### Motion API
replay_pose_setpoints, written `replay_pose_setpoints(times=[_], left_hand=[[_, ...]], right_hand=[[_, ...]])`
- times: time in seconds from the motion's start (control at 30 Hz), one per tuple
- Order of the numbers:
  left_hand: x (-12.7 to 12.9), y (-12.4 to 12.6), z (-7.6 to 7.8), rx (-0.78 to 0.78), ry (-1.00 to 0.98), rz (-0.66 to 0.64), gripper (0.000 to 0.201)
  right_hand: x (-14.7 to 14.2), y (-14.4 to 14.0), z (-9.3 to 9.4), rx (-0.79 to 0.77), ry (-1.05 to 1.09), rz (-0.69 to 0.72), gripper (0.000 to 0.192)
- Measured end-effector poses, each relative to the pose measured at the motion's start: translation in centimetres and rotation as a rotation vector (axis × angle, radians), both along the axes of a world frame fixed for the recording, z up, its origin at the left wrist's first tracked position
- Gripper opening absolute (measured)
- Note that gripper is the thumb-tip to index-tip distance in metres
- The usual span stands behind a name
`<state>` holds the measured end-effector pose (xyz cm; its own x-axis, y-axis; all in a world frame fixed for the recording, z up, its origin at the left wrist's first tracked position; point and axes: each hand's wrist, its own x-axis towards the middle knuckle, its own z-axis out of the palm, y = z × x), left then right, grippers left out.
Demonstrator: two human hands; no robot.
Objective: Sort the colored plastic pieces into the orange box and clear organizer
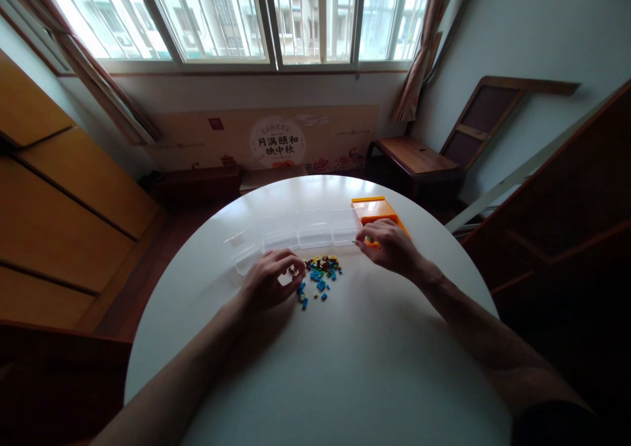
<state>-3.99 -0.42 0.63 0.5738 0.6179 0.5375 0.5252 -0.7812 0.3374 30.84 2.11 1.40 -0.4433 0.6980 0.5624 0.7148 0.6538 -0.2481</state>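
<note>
Between the left forearm [185, 374] and the right forearm [478, 331], bare table [355, 380] is stretching out, giving a wide way in from the near side to the loose bricks [323, 268]. The left hand [271, 278] is blocking the pile's left flank, while a gap is running between the pile and the right hand [387, 242]. Behind the bricks, the clear compartment box [315, 229] is barring any low pass toward the far edge; above it, open air is leaving room. At its right end the orange tray [369, 200] is standing, the right hand covering its near part. Farther left, more free tabletop is lying beside the box.
</note>
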Motion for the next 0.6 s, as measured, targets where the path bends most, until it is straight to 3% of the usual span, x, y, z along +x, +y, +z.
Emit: replay_pose_setpoints(times=[0.13,0.27,0.6], left_hand=[[-0.7,0.3,0.0,-0.105,0.017,0.022,0.008],[-0.6,0.2,-0.2,-0.130,0.047,0.028,0.006],[-0.7,0.7,-1.0,-0.124,0.031,-0.005,0.012]], right_hand=[[3.2,1.5,-0.1,-0.069,-0.029,-0.225,0.010],[4.0,1.9,-0.6,-0.152,-0.079,-0.324,0.010],[1.8,1.2,-0.8,-0.086,-0.002,-0.215,0.012]])
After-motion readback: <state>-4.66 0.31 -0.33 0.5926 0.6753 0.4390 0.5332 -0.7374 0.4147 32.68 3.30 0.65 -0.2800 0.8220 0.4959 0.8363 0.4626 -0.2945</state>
